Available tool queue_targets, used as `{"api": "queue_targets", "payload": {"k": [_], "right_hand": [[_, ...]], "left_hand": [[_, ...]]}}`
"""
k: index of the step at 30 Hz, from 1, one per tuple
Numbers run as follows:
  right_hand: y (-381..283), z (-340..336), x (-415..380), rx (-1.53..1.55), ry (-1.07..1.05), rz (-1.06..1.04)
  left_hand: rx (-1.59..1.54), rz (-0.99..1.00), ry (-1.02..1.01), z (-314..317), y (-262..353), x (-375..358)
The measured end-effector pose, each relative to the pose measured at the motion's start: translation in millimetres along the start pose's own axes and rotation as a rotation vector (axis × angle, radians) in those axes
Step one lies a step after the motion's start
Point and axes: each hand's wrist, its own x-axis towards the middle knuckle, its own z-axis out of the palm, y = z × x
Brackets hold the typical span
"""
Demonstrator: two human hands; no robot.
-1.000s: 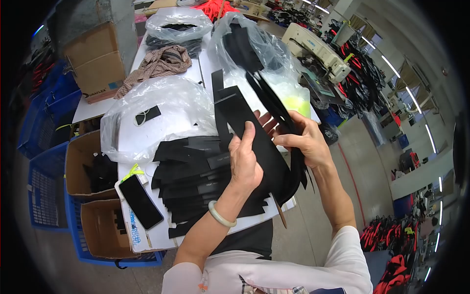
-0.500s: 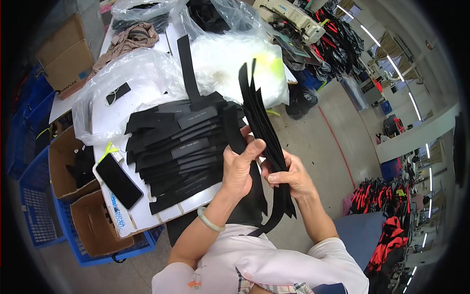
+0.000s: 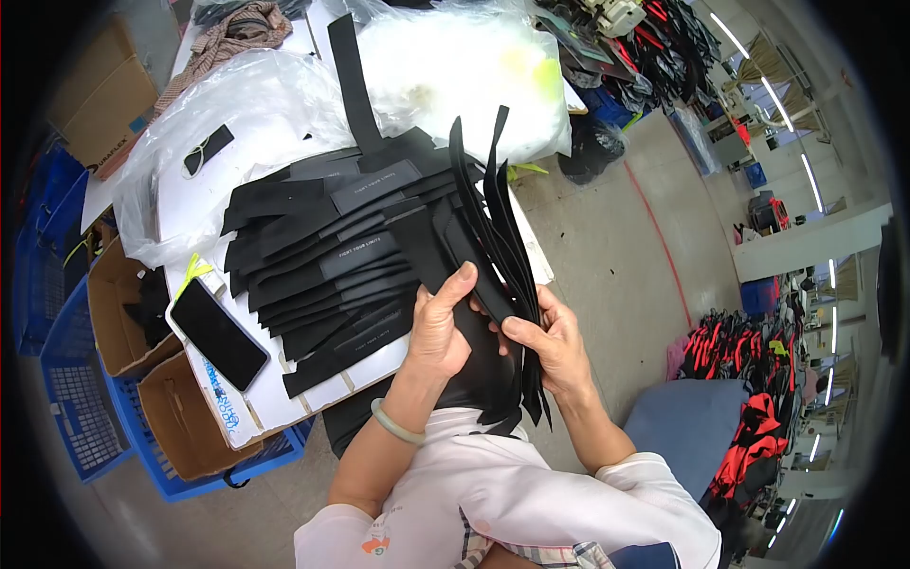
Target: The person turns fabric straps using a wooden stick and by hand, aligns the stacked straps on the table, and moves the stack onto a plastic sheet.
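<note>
Several long black fabric strips point(image 3: 512, 256) hang in a bundle from my right hand point(image 3: 557, 349), its thumb pressed on them. My left hand point(image 3: 441, 327), with a pale bangle at the wrist, grips a black strip point(image 3: 417, 248) at the left side of the bundle, thumb on top. Beyond my hands, overlapping black strips with grey printed labels point(image 3: 360, 256) lie in a row on the white table point(image 3: 351, 381). One strip point(image 3: 353, 85) points away from the row at its far end. The fingertips beneath the strips are partly hidden.
A phone point(image 3: 220, 334) lies at the table's left edge, near a small black piece point(image 3: 209, 150) on clear plastic point(image 3: 251, 100). Cardboard boxes point(image 3: 190, 417) sit in blue crates point(image 3: 90, 398) at left. A white bag point(image 3: 455, 81) is at the back; a blue cushion point(image 3: 687, 427) stands at right.
The view has shifted, so the table sits higher in it. My left hand has moved down and left, and the strip in it now lies flatter, away from the bundle. The bundle's upper ends have spread.
</note>
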Motion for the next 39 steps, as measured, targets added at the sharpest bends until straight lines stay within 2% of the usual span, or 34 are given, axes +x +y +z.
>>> {"api": "queue_targets", "payload": {"k": [4, 7, 10, 19, 22, 25, 28, 29, 32, 34, 36, 37, 39], "right_hand": [[6, 7, -1, -0.135, 0.036, -0.078], [7, 15, 2, 0.014, 0.113, -0.033], [4, 22, 4, 0.051, 0.179, -0.073], [20, 25, 6, -0.108, 0.408, -0.317], [19, 32, 4, -0.209, 0.522, -0.381], [25, 35, 5, -0.36, 0.616, -0.5], [18, 34, 10, -0.355, 0.66, -0.565], [4, 32, 7, -0.33, 0.69, -0.509], [-20, 17, -1, -0.197, 0.712, -0.554], [-11, 27, -3, -0.392, 0.759, -0.625], [8, 38, -4, -0.49, 0.774, -0.666], [22, 37, -4, -0.676, 0.744, -0.736], [27, 39, -13, -0.674, 0.622, -0.717]], "left_hand": [[-0.002, 0.051, -0.023, -16, 0, 7], [-0.045, 0.034, 0.043, -3, 8, 5], [-0.026, 0.011, -0.065, -19, 13, 8], [0.271, 0.125, 0.104, -10, 7, 9], [0.327, 0.086, 0.18, -6, 5, 8], [0.392, 0.077, 0.121, 0, 2, 6], [0.444, 0.066, 0.244, 6, 13, 9], [0.463, 0.054, 0.287, 3, 20, 10], [0.427, 0.058, 0.225, -3, 31, 9], [0.423, 0.025, 0.192, 11, 19, 4], [0.365, 0.0, 0.045, 14, 2, -1], [0.342, 0.0, 0.012, 14, -5, -2], [0.251, 0.009, -0.008, 5, -9, -2]]}}
